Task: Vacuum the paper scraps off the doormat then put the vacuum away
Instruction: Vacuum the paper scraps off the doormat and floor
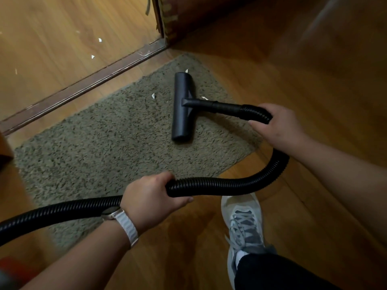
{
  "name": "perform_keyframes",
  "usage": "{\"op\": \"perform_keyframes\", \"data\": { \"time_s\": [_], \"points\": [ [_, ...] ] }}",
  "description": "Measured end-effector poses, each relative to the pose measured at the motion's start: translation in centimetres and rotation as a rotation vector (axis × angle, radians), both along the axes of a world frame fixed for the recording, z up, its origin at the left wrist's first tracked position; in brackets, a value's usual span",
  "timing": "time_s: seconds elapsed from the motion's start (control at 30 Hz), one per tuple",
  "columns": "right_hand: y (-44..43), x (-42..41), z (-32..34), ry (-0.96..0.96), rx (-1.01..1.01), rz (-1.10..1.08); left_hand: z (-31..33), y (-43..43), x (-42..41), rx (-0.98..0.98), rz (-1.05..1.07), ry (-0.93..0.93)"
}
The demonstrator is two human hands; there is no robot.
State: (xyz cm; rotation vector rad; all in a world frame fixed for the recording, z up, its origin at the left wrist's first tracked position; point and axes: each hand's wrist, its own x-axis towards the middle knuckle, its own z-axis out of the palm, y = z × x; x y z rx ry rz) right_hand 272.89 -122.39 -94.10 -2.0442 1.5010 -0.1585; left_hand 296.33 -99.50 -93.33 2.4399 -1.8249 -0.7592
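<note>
A shaggy grey-brown doormat [100, 147] lies on the wooden floor by a door threshold. The black vacuum floor nozzle [182, 105] rests flat on the mat's far right part. White paper scraps lie on the mat: one [153, 96] left of the nozzle, one [186, 70] at its far end, one [204, 98] beside its neck. My right hand [276, 126] grips the black ribbed hose [222, 186] right behind the nozzle tube. My left hand [150, 197], a white watch strap on the wrist, grips the hose farther back, over the mat's near edge.
A dark wooden threshold [88, 84] runs diagonally beyond the mat, with more scraps [100, 40] on the lighter floor past it. A door edge [165, 17] stands at the top. My grey sneaker [243, 225] is on the floor near the mat's right corner.
</note>
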Motion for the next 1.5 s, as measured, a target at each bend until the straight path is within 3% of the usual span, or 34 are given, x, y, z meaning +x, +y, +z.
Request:
{"op": "perform_keyframes", "data": {
  "time_s": [0.2, 0.53, 0.7, 0.9, 1.07, 1.33, 1.5],
  "points": [
    [0.9, -2.5, 0.5, 0.006, -0.036, -0.179, -0.2, -0.2, 0.2, -0.023, -0.003, 0.001],
    [0.0, 1.0, 1.8, 0.124, -0.093, -0.016, 0.0, -0.1, 0.6, -0.002, 0.027, 0.034],
    [0.8, -1.3, 2.5, 0.168, -0.126, -0.078, -0.2, -0.1, 0.3, 0.011, -0.004, 0.003],
    [2.2, -5.3, 2.2, 0.091, -0.083, -0.187, -0.9, 0.0, -0.2, -0.030, -0.029, 0.040],
    [2.8, -4.6, 1.5, -0.001, -0.118, -0.170, -0.9, 0.4, 0.2, -0.082, -0.064, 0.036],
    [2.7, -3.0, 1.4, 0.126, -0.264, -0.028, -0.4, -0.6, 0.9, -0.082, -0.063, 0.005],
    [1.9, -2.7, 1.0, 0.064, -0.185, -0.002, -0.4, -0.5, 1.0, -0.080, -0.074, 0.026]
  ]
}}
